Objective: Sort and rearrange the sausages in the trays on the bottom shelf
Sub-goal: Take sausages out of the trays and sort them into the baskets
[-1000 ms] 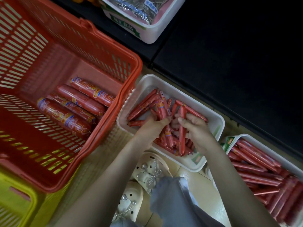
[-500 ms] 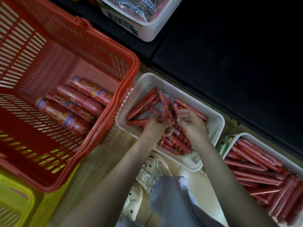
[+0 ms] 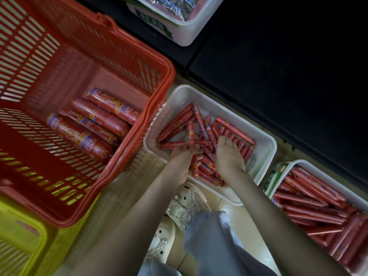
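While both hands reach into the white tray (image 3: 264, 140) on the floor, the small sausages (image 3: 201, 132) in it lie jumbled, some crossing one another, others lined up along the far side. The left hand (image 3: 182, 159) is curled around a few of these sausages near the tray's near edge, its fingers closed over them. The right hand (image 3: 229, 154) lies palm down on the pile just beside the left, fingers spread and bent onto the sausages; whether it grips any I cannot tell. To the right, apart from the first, a second white tray (image 3: 282, 172) holds long thin sausages (image 3: 312, 204) laid mostly side by side. To the left, touching the first tray's corner, stands a red basket (image 3: 123, 168) with four thick sausages (image 3: 89, 128) on its bottom. A yellow basket (image 3: 23, 236) sits under the red one. Below the arms show cream shoes (image 3: 169, 234) with pearl trim and a pale blue trouser leg (image 3: 211, 242). Higher up, on a dark shelf (image 3: 278, 66), another white tray (image 3: 185, 34) holds shiny packets.
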Available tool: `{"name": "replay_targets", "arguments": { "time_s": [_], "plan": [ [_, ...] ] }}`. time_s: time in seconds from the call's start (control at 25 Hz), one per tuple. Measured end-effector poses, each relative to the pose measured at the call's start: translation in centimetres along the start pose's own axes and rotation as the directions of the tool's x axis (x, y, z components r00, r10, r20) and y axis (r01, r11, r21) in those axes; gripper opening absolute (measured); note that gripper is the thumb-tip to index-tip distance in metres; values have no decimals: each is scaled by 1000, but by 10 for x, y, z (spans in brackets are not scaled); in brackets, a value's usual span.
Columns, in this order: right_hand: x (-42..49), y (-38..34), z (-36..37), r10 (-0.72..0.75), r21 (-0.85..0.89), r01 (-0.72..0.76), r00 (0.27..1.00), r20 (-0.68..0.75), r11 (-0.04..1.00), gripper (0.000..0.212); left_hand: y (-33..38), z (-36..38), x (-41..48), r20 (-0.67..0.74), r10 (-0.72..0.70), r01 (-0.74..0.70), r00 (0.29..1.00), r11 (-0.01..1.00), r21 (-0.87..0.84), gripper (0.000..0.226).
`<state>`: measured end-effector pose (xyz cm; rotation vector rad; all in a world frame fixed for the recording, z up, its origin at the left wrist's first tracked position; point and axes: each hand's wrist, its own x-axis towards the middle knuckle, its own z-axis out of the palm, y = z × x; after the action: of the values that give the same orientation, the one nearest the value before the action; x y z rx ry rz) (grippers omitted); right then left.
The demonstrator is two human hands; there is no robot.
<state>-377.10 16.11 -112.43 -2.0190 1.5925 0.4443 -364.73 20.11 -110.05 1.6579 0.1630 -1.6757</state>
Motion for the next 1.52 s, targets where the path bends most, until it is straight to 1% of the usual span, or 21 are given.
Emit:
{"name": "replay_targets", "arguments": {
  "time_s": [0.16,0.28,0.32,0.36,0.44,0.48,0.56,0.6,0.64,0.68,0.72,0.76,0.84,0.92,0.96,1.0,1.04,1.12,1.28,1.4,1.52],
  "plan": [
    [1,0,-2,79,-137,-85,995,-53,987,35,0,-5,-4,10,37,-37,999,999,-8,12],
    [-1,1,1,7,-273,-25,998,-66,962,32,-1,-8,-4,9,90,-90,996,995,39,10],
    [-3,0,3,-5,-267,-11,998,-58,964,32,-2,-10,-3,11,107,-108,994,993,42,10],
    [-4,0,2,16,-189,-25,999,-49,982,30,-3,-12,-2,11,122,-122,993,992,37,9],
    [-6,2,-7,137,182,-129,990,-32,975,23,-4,-15,1,8,130,-130,992,991,39,5],
    [-7,4,-12,183,423,-168,983,6,890,17,-4,-16,2,10,132,-132,991,990,48,8],
    [-11,1,-23,123,768,-161,986,108,619,15,-3,-14,2,50,136,-137,989,990,17,8],
    [-14,-2,-27,50,859,-143,990,135,491,17,-1,-13,1,89,135,-133,987,991,-26,6],
    [-16,-6,-31,-14,907,-125,990,143,401,18,1,-12,-1,144,133,-125,981,990,-63,7],
    [-17,-11,-35,-57,930,-115,988,143,349,17,3,-12,-1,204,136,-119,970,989,-93,11],
    [-17,-14,-36,-78,933,-108,987,142,342,15,5,-13,-1,258,144,-121,955,987,-102,19],
    [-17,-16,-37,-95,927,-99,985,143,361,14,6,-14,-2,300,151,-126,942,987,-101,26],
    [-15,-14,-36,-114,877,-27,989,93,480,13,7,-16,-1,306,163,-148,938,986,-71,31],
    [-9,-4,-29,-44,766,73,997,-58,639,14,8,-16,0,254,193,-181,948,981,-70,25],
    [-3,5,-25,36,693,67,990,-134,718,21,9,-15,-1,239,205,-188,949,978,-89,22],
    [2,15,-22,115,609,7,980,-162,793,33,9,-15,-1,233,206,-183,950,976,-116,20],
    [7,26,-18,160,506,-61,975,-155,861,45,9,-15,-1,234,199,-170,952,976,-140,20],
    [14,40,-9,157,297,-125,984,-86,947,57,8,-16,-2,253,184,-146,950,976,-162,20],
    [23,37,-1,194,179,-180,979,-69,967,54,6,-18,-2,303,186,-141,935,976,-164,25],
    [25,35,-2,238,205,-218,968,-79,954,54,4,-18,0,316,185,-146,931,979,-142,29],
    [14,36,5,217,268,-194,974,-60,944,67,0,-16,2,313,186,-149,931,979,-139,32]
  ]
}}
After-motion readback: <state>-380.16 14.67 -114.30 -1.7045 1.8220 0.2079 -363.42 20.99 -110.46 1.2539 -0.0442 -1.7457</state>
